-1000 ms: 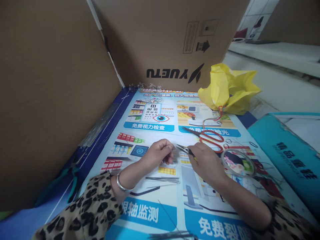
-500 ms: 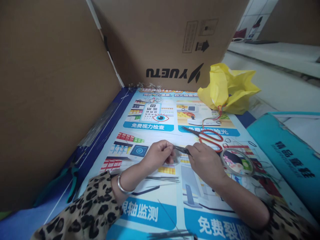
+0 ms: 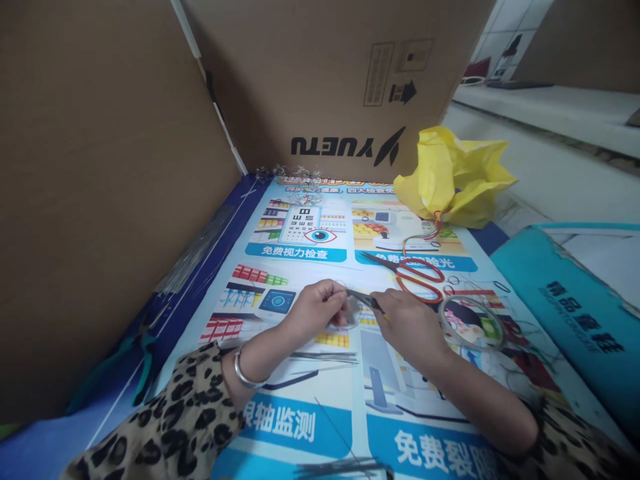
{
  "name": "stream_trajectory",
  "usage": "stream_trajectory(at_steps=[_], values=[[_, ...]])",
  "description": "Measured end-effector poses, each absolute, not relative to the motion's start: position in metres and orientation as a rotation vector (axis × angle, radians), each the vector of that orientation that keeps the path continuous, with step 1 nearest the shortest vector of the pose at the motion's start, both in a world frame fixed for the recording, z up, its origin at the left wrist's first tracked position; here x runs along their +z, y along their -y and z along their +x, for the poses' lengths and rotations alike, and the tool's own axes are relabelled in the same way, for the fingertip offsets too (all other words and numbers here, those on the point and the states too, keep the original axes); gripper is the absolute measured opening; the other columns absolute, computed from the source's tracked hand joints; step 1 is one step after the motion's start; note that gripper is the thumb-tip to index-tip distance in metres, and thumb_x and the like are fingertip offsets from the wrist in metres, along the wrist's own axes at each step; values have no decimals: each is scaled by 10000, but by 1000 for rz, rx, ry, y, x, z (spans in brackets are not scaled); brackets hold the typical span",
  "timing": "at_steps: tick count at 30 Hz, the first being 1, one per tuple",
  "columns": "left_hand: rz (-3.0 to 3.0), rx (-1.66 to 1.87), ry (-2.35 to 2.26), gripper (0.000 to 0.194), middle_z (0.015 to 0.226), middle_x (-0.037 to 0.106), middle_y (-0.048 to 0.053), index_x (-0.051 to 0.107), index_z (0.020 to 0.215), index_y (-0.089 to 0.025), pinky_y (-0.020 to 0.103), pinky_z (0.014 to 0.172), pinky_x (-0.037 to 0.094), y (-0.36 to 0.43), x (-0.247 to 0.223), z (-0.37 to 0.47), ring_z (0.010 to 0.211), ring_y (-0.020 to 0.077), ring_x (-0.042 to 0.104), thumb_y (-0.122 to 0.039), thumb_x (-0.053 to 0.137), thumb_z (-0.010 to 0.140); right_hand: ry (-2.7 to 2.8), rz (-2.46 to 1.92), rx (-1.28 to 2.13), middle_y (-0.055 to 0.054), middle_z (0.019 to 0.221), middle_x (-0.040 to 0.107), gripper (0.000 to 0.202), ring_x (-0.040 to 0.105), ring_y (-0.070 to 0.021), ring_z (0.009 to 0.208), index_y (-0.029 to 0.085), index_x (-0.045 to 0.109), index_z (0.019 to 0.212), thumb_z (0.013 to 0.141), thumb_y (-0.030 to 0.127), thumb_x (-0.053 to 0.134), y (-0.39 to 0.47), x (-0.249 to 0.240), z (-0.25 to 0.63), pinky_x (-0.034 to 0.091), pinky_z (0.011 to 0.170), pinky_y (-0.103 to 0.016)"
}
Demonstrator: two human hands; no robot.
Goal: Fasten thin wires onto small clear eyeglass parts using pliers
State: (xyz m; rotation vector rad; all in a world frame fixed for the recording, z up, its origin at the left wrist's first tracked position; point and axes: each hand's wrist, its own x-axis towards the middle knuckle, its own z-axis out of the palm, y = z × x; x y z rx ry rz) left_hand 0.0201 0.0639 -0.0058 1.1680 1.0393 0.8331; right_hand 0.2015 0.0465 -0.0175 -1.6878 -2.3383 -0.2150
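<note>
I log, against the orange-handled scissors [image 3: 399, 267]: right hand [image 3: 413, 327], closed round dark pliers [image 3: 364, 299], near side; left hand [image 3: 320, 308], fingertips pinching a thin loop [image 3: 359, 316] at the pliers' tips, to their left; yellow bundle [image 3: 465, 177], beyond.

Blue counter [image 3: 40, 443] bearing a printed poster [image 3: 310, 270]; wires [image 3: 183, 270] and pliers [image 3: 147, 341], left; scissors [image 3: 399, 268] and tape roll [image 3: 474, 347] on the poster, right.
</note>
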Motion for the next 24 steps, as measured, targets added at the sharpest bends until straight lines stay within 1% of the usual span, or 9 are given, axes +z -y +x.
stream_trajectory(at_steps=[3,5,14,19,24], values=[[1119,902,-1024,204,631,589,-16,545,777,-147,210,508,439,-65,-6,20,482,75,542,-335,601,719,2314,-1739,-104,-25,815,636,181,571,-153,778,214,613,891,835,254,445,-48,-16,202,338,609,-254],[1097,939,-1023,221,631,590,-21,547,805,-150,218,531,447,-66,-6,20,502,79,550,-332,623,705,2310,-1765,-56,-29,825,635,183,576,-156,791,205,605,874,841,259,433,-49,-14,203,347,622,-253],[1092,982,-1061,215,539,566,-29,546,781,-147,200,506,405,-67,-6,19,498,85,542,-309,649,682,2285,-1813,-7,-35,830,627,213,586,-171,797,200,600,870,856,275,401,-50,-13,204,358,614,-260],[1104,1016,-1073,195,550,543,-43,542,762,-145,198,515,403,-68,-5,18,499,74,531,-274,659,674,2244,-1816,-38,-40,839,627,209,586,-165,764,191,603,861,850,293,422,-50,-12,205,360,596,-252],[1111,1031,-1081,165,556,534,-41,542,771,-141,198,518,401,-69,-6,18,503,72,523,-252,636,693,2243,-1770,-32,-39,844,630,218,590,-165,773,192,608,871,853,286,413,-50,-14,206,371,612,-249]])
